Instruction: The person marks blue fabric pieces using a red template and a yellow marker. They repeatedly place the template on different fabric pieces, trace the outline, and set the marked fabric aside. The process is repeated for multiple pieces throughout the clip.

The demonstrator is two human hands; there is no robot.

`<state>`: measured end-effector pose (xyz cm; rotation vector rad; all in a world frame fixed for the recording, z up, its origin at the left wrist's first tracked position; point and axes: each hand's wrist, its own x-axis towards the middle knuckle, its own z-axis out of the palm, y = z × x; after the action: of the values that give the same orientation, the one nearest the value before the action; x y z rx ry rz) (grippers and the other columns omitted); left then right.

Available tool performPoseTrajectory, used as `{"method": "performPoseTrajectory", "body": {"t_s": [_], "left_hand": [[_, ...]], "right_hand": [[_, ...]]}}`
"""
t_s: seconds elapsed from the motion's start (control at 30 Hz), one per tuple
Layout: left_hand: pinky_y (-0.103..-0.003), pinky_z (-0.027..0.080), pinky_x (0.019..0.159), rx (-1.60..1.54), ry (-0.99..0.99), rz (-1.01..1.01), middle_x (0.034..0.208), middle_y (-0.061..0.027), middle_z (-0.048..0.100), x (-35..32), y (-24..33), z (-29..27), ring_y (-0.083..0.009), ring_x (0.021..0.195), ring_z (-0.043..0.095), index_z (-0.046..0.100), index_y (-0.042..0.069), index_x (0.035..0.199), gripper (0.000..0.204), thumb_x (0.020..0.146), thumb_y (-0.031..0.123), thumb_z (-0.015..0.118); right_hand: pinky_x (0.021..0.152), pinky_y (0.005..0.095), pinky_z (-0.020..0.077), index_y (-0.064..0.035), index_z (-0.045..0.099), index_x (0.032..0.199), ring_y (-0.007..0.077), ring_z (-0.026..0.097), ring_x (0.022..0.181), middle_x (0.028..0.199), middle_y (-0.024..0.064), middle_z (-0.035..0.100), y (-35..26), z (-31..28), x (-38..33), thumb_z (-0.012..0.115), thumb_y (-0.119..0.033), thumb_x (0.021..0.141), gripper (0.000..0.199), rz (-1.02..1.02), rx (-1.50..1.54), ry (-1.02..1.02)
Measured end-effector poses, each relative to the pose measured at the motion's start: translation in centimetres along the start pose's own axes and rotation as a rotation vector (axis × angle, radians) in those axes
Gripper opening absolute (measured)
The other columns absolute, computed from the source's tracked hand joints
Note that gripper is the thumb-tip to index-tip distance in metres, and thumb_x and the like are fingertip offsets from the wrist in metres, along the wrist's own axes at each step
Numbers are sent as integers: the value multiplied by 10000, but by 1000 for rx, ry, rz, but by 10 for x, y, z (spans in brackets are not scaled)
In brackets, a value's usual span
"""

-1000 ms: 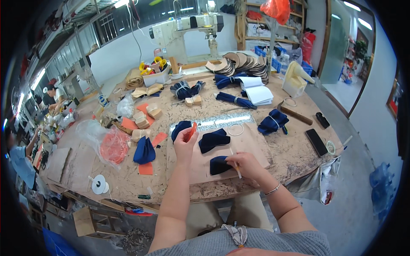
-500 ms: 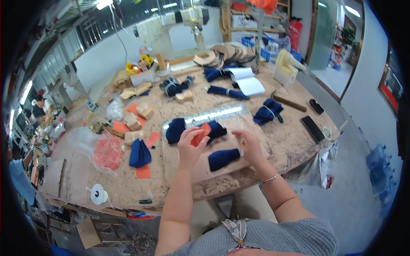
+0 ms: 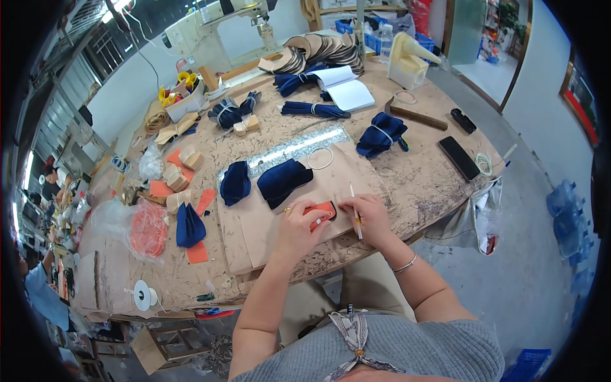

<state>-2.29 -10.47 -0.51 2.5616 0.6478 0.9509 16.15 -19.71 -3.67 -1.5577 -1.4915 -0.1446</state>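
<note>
Left hand (image 3: pixel 296 226) pressing flat on orange template (image 3: pixel 320 212), fingers spread over it. Right hand (image 3: pixel 369 216) just beside, gripping thin pen (image 3: pixel 354 211), tip toward template edge. Both resting on tan board (image 3: pixel 267 219) at workbench (image 3: pixel 420 178) front. Two dark blue fabric pieces (image 3: pixel 280 181) lying just behind. Open notebook (image 3: pixel 347 89) farther back; black phone (image 3: pixel 458 158) well right.

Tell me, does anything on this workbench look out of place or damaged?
Nothing looks damaged or spilled. The table is cluttered with dark blue fabric bundles and orange pieces, but they lie in loose groups. The left hand presses an orange template flat; the right hand holds a pen.
</note>
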Motion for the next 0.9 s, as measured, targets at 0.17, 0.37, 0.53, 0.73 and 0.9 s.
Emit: {"method": "performPoseTrajectory", "body": {"t_s": [0.17,0.37,0.53,0.73,0.9], "left_hand": [[-398,504,880,2,-10,5,1078,-102,641,2,0,5,-285,1007,621,745,96,941,219,735,145,801],[-403,493,891,-10,-25,-18,1083,-93,640,1,-1,6,-280,1016,621,743,103,943,209,742,141,787],[-424,476,896,-42,-15,-26,1081,-94,635,-1,-4,9,-298,1046,597,714,97,929,179,762,142,759],[-415,490,858,-49,9,-8,1041,-96,648,-1,-9,13,-297,1004,603,684,56,877,179,731,118,766],[-407,500,833,-30,53,18,1008,-83,652,-3,-13,17,-287,982,614,687,57,855,211,679,99,797]], "right_hand": [[785,353,488,-100,711,995,242,656,864,872,59,690,-7,-5,2,648,-86,883,129,-34,80,60],[676,327,511,-8,665,1012,202,645,790,790,80,643,7,-4,9,592,-94,967,123,196,479,35],[611,363,508,-1,633,940,233,653,672,779,103,643,-14,4,37,631,-113,947,112,348,594,-111],[616,385,512,-13,616,912,330,649,697,809,155,644,-14,20,36,651,-100,918,94,101,333,-172],[615,387,514,-18,610,914,333,648,704,820,148,645,-21,12,37,650,-97,916,89,24,264,-196]]}}
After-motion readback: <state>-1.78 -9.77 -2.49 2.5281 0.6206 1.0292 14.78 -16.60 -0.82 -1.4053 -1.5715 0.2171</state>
